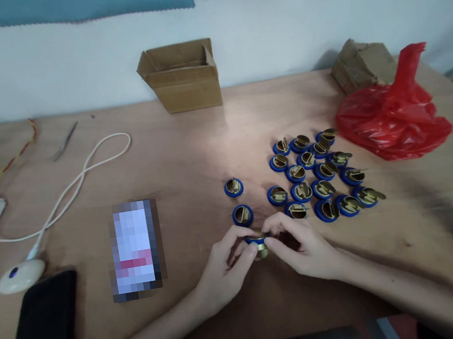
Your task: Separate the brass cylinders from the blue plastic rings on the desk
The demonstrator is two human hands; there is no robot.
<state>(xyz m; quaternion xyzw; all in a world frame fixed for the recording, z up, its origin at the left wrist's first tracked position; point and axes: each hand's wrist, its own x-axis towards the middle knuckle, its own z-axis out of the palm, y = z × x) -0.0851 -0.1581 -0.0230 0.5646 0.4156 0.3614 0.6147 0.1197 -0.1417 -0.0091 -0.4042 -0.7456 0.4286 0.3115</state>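
My left hand (228, 264) and my right hand (303, 246) meet near the table's front edge. Between their fingertips is a round, blue-rimmed badge (256, 240) with brass-coloured metal parts, pinched from both sides. A gold piece sticks out below its rim; the fingers hide the rest. Just beyond my left fingertips lies a similar badge (243, 214), back up, and another badge (233, 187) lies behind that one. To the right, past my right hand, several more badges (301, 191) rest in loose rows with their gold pin or clip backs facing up, many with a flap raised.
An open cardboard box (192, 89) stands against the wall. At right are a red plastic bag (394, 120) and a crumpled brown package (362, 63). Leftward lie a blurred-out phone-like device (135, 247), a black phone (42, 336), a white cable (81, 175) and tweezers (65, 142).
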